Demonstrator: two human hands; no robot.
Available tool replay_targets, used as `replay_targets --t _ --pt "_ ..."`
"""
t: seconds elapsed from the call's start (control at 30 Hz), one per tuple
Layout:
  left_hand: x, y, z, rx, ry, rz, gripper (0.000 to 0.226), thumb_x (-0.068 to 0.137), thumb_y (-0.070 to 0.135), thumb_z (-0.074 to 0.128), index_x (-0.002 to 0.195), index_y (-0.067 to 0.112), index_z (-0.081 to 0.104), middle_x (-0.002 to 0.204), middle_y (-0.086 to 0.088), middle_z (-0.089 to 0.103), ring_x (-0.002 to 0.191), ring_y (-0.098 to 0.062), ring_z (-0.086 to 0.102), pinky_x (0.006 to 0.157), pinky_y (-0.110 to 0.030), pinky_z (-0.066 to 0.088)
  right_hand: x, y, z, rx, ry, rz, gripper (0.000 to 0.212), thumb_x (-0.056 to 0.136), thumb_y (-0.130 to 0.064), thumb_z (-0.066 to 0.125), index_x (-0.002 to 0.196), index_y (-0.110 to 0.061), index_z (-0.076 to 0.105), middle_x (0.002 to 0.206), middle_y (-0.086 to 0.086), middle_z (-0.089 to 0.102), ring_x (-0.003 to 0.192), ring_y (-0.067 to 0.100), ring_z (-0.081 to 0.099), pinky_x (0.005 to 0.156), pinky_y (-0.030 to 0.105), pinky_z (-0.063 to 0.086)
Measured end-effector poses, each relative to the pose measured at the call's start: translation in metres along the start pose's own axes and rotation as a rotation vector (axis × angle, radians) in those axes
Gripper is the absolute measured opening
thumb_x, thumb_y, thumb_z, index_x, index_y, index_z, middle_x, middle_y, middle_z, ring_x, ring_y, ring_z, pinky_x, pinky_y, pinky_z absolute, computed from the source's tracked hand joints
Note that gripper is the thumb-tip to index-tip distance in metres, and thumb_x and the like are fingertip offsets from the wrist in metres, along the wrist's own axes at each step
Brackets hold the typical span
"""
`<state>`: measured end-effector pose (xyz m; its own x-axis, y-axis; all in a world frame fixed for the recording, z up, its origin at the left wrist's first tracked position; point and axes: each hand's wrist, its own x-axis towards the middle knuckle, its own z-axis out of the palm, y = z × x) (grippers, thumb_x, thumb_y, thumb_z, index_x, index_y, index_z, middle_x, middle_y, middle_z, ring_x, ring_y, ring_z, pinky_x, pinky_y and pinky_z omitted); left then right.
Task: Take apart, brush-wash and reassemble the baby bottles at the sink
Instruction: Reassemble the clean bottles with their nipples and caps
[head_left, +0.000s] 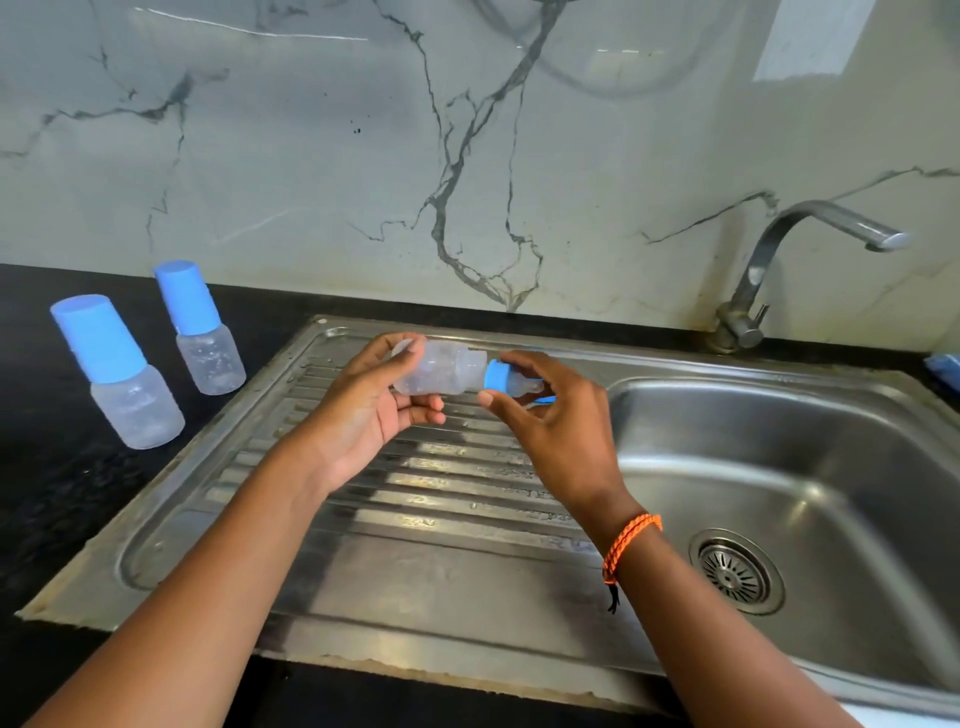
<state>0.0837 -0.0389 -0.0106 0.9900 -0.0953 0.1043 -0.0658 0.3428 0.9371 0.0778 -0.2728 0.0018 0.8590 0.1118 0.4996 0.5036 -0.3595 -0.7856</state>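
Step in hand: the person looks to be taking apart one baby bottle (441, 371), twisting at its blue collar (497, 375); whether it is loosening or tightening I cannot tell from where I stand, though nothing yet lies washed on the drainboard.

Left hand (374, 410): curled round the bottle's clear body from below and behind, fingers wrapped and the thumb up at its base end.

Right hand (550, 415): thumb and fingers curled about the collar and the clear teat (527, 385) poking out of it; a sliver of blue shows just beneath, likely the cap, but it is mostly hidden.

Where the bottle is: held sideways in the air above the far part of the ribbed drainboard (415, 519), base to the left, teat to the right, left of the sink basin (779, 467).

How it looks: small, cloudy-clear plastic, seemingly empty, with a narrow neck meeting the collar.

Other bottles: two more (119, 371) (200, 327) stand upright on the dark counter (62, 519) to the left, blue caps on, apparently untouched.

Next move calls for: a firm hold on the body while the collar turns off, then the teat pushed out of it, kept over the drainboard so small parts do not roll away.

Tap (810, 249): far right, no water visibly running.
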Motion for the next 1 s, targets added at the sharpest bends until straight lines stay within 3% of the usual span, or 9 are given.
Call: replay_targets --t 0.1,0.2,0.37,0.47,0.57,0.67,0.8,0.9,1.0 --pt "-0.002 0.001 0.002 0.079 0.027 -0.02 0.048 0.093 0.045 0.078 0.125 0.012 0.063 0.112 -0.016 0.07 0.079 -0.026 0.067 0.072 -0.038 0.061 -0.002 -0.001 -0.001 0.038 0.01 -0.021 0.041 0.085 -0.033 0.087 0.124 -0.026 0.073 0.11 -0.016 0.071 0.085 0.005 0.071 0.074 0.022 0.061" --pt "-0.004 0.001 0.008 0.192 0.084 -0.04 0.059 0.091 0.061 0.072 0.122 0.011 0.07 0.1 -0.014 0.069 0.074 -0.024 0.067 0.066 -0.036 0.061 -0.003 -0.003 0.0 0.086 -0.011 -0.034 0.043 0.086 -0.027 0.087 0.126 -0.025 0.072 0.114 -0.013 0.071 0.085 0.009 0.073 0.075 0.022 0.061" --pt "-0.011 0.002 0.013 0.557 0.153 -0.158 0.095 0.08 0.1 0.021 0.088 0.021 0.072 0.071 -0.011 0.069 0.048 -0.017 0.054 0.041 -0.025 0.042 -0.003 -0.005 0.003 0.084 -0.097 -0.19 0.046 0.086 -0.012 0.087 0.129 -0.018 0.071 0.125 -0.007 0.069 0.109 0.011 0.07 0.09 0.021 0.058" --pt "-0.011 0.001 0.012 0.59 0.183 -0.215 0.095 0.075 0.103 0.014 0.07 0.024 0.066 0.06 -0.006 0.058 0.042 -0.012 0.045 0.038 -0.022 0.033 -0.002 -0.003 0.004 0.091 -0.111 -0.236 0.047 0.088 -0.008 0.084 0.131 -0.018 0.071 0.129 -0.006 0.065 0.119 0.014 0.066 0.096 0.024 0.058" --pt "-0.009 0.002 0.008 0.516 0.157 -0.16 0.086 0.082 0.097 0.035 0.09 0.016 0.064 0.07 -0.005 0.059 0.049 -0.013 0.048 0.042 -0.025 0.039 -0.001 0.001 0.004 0.103 -0.115 -0.24 0.045 0.091 -0.009 0.082 0.133 -0.02 0.07 0.129 -0.008 0.065 0.119 0.011 0.065 0.095 0.021 0.057" --pt "-0.006 0.004 0.006 0.225 0.095 -0.031 0.05 0.092 0.06 0.071 0.118 0.017 0.068 0.1 -0.01 0.069 0.069 -0.018 0.06 0.057 -0.032 0.054 -0.002 0.004 0.004 0.159 -0.072 -0.148 0.042 0.092 -0.017 0.082 0.132 -0.024 0.07 0.127 -0.007 0.066 0.107 0.012 0.071 0.091 0.028 0.061" --pt "-0.002 0.008 0.002 0.011 -0.027 0.072 0.063 0.085 0.014 0.082 0.143 0.006 0.057 0.138 -0.018 0.065 0.12 -0.03 0.067 0.097 -0.04 0.058 0.0 0.007 0.003 0.231 0.002 -0.02 0.04 0.092 -0.027 0.082 0.13 -0.024 0.071 0.121 -0.002 0.072 0.102 0.017 0.075 0.086 0.043 0.064" --pt "-0.003 0.011 0.004 0.069 -0.094 0.084 0.058 0.087 0.012 0.079 0.143 0.013 0.062 0.143 -0.016 0.063 0.134 -0.029 0.059 0.11 -0.039 0.051 -0.001 0.008 0.004 0.234 0.021 -0.013 0.039 0.092 -0.03 0.082 0.129 -0.024 0.071 0.119 -0.001 0.073 0.1 0.019 0.075 0.084 0.045 0.065" --pt "-0.006 0.012 0.005 0.19 -0.046 0.034 0.047 0.096 0.042 0.072 0.141 0.032 0.065 0.139 -0.01 0.066 0.116 -0.026 0.068 0.102 -0.044 0.057 -0.001 0.008 0.004 0.191 0.021 -0.069 0.039 0.092 -0.027 0.082 0.129 -0.025 0.07 0.124 -0.003 0.069 0.105 0.015 0.073 0.086 0.038 0.064"
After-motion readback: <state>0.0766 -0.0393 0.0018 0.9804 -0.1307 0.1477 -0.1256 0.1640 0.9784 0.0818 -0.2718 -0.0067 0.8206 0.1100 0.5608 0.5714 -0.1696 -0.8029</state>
